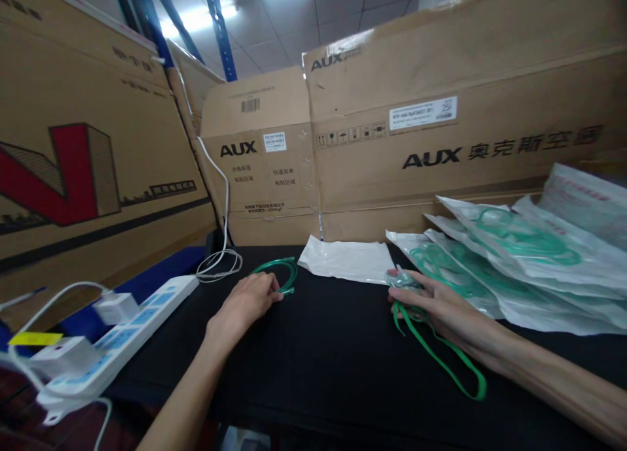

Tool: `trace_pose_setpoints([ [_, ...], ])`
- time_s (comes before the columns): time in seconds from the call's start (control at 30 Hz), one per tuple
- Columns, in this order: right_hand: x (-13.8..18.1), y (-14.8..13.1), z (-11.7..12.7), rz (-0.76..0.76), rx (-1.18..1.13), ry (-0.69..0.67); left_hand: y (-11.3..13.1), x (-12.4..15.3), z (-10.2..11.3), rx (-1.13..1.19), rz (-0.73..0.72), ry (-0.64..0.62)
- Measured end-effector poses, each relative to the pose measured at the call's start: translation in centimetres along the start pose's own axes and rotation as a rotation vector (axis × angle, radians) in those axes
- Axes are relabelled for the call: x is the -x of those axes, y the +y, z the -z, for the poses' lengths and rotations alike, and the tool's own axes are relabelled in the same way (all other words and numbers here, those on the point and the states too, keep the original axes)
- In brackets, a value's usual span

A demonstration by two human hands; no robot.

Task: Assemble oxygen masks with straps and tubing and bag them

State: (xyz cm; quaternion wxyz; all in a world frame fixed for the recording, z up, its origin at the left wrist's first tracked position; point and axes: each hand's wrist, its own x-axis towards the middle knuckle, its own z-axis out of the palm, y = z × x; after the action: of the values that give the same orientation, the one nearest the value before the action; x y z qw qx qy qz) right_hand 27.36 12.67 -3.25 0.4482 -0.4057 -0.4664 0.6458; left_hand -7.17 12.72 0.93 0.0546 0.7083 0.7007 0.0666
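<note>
Head view: left and right both occupied, well apart

From my remote seat I see the left hand (255, 294) low over the black tabletop (318, 366), fingers at a coil of green tubing (292, 268); I cannot tell whether they pinch it or only touch it. The coil lies flat, which I judge helps it stay untangled. The right hand (434, 295) is closed around a clear plastic piece (402, 280), a green strap (463, 363) trailing from it; I read that grip as gathering a loose, floppy bundle. Between the hands, farther back, lies a flat white pouch (347, 261), a spot that seems handy to both. Beside the right hand, filled pouches (529, 242) overlap in a pile, probably to save room.
</note>
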Motion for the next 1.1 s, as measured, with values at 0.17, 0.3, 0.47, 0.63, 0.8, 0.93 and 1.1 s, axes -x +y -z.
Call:
trace_pose_setpoints([
  [0.17, 0.3, -0.5, -0.4, 0.013, 0.030, -0.033, 3.7, 3.5, -1.8, 0.138, -0.071, -0.008],
  [0.3, 1.0, -1.0, -0.9, -0.016, 0.099, -0.106, 9.1, 4.9, -2.6, 0.228, -0.130, 0.052],
  [0.47, 2.0, -1.4, -1.1, -0.001, 0.148, -0.291, 11.1, 3.5, -0.8, 0.258, -0.224, 0.087],
  [0.63, 2.5, -1.7, -1.3, 0.023, 0.202, -0.398, 6.6, 0.7, -0.6, 0.036, -0.087, 0.063],
  [0.8, 2.3, -1.4, -1.1, 0.050, 0.315, -0.416, 5.6, 0.2, -2.1, 0.087, -0.167, -0.048],
  [0.93, 2.0, -1.6, -0.4, 0.105, 0.421, -0.291, 7.1, -0.1, -2.9, 0.111, -0.359, -0.009],
  [1.1, 1.7, -2.2, 0.4, 0.105, 0.550, -0.270, 8.2, -1.9, -3.5, 0.176, -0.550, -0.032],
])
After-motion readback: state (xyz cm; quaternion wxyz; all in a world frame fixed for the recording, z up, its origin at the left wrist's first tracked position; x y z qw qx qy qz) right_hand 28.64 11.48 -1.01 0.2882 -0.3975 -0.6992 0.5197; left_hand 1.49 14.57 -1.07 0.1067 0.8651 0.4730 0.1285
